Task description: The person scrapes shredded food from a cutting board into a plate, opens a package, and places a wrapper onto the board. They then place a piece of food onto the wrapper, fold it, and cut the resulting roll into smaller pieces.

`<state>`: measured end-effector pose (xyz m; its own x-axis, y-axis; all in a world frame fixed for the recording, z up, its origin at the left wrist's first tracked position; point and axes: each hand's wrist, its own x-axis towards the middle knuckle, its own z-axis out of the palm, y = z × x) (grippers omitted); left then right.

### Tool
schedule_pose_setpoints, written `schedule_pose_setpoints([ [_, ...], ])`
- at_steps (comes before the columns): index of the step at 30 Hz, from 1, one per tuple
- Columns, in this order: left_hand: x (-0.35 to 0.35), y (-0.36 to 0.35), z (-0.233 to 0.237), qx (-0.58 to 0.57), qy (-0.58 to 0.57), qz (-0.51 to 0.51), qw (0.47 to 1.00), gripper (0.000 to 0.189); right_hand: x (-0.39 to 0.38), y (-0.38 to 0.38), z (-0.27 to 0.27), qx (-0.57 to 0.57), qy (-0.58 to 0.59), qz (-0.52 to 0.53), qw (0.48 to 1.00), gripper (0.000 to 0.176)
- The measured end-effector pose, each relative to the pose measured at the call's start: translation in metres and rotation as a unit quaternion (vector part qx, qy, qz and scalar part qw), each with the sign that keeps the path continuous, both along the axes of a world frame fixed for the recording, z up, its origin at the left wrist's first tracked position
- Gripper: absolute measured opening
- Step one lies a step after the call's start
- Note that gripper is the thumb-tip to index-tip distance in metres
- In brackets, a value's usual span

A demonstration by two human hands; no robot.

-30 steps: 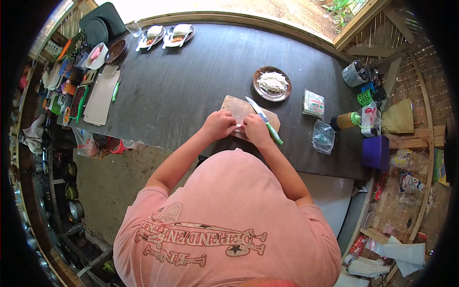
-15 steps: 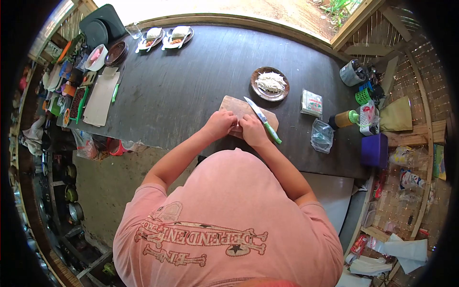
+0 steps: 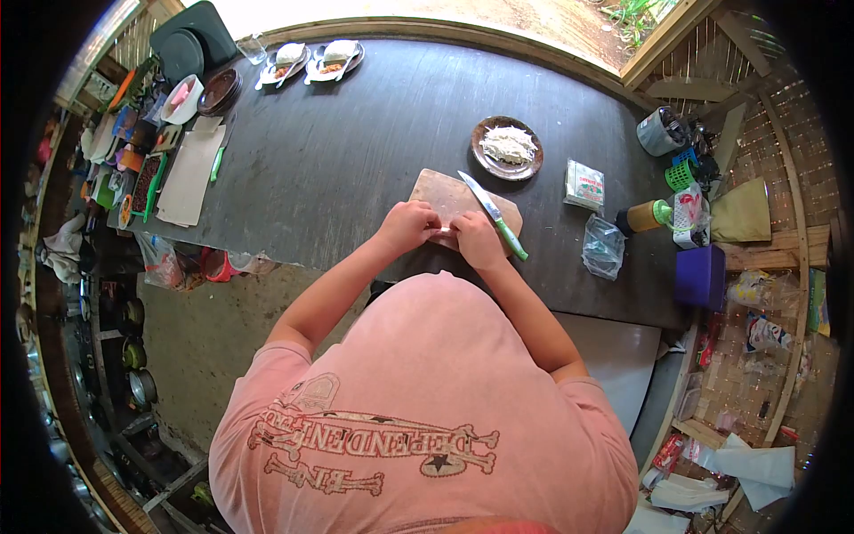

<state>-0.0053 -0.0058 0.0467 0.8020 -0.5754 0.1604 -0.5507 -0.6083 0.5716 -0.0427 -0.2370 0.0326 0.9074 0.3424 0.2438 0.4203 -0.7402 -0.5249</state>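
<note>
Both hands meet over the near edge of a wooden cutting board (image 3: pixel 442 187). My left hand (image 3: pixel 410 225) has its fingers closed on one end of a small pale, pinkish piece (image 3: pixel 444 232). On the other end, the fingers of my right hand (image 3: pixel 479 240) are pinched too. What the piece is cannot be made out. A knife (image 3: pixel 491 212) with a green handle lies slantwise across the board's right side, just beyond my right hand. Behind the board stands a brown plate (image 3: pixel 480 163) with a heap of white shreds (image 3: pixel 509 144).
To the right are a pack of napkins (image 3: pixel 584 184), a clear plastic bag (image 3: pixel 603 247) and a bottle with a green cap (image 3: pixel 648 216). Two saucers of food (image 3: pixel 336 60) stand at the far edge. Brown paper sheets (image 3: pixel 189 178) and a green-handled knife (image 3: pixel 216 165) lie left.
My fingers have drawn slightly apart, and more of the pale piece shows between them. The whole view has shifted a little; the knife and plate keep their places.
</note>
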Motion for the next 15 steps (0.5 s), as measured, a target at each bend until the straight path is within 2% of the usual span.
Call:
schedule_pose_setpoints([
  [2, 0.001, -0.002, 0.001, 0.009, 0.027, 0.012, 1.000, 0.016, 0.005, 0.003, 0.006, -0.015, 0.037, -0.007, 0.999, 0.007],
  [4, 0.001, -0.006, 0.003, 0.048, 0.065, 0.036, 0.996, 0.016, 0.010, 0.005, 0.010, -0.076, 0.063, -0.020, 0.995, 0.006],
  [7, 0.004, -0.012, 0.007, 0.069, 0.111, 0.062, 0.989, 0.016, 0.010, 0.005, 0.006, -0.065, 0.054, -0.012, 0.996, 0.006],
  [11, 0.001, -0.016, 0.009, 0.089, 0.070, 0.043, 0.993, 0.014, 0.008, 0.003, 0.005, -0.071, 0.027, 0.018, 0.997, 0.006],
  [15, -0.009, -0.009, 0.001, 0.032, 0.014, 0.027, 0.999, 0.012, -0.003, 0.007, 0.006, -0.051, -0.012, 0.001, 0.999, 0.007],
])
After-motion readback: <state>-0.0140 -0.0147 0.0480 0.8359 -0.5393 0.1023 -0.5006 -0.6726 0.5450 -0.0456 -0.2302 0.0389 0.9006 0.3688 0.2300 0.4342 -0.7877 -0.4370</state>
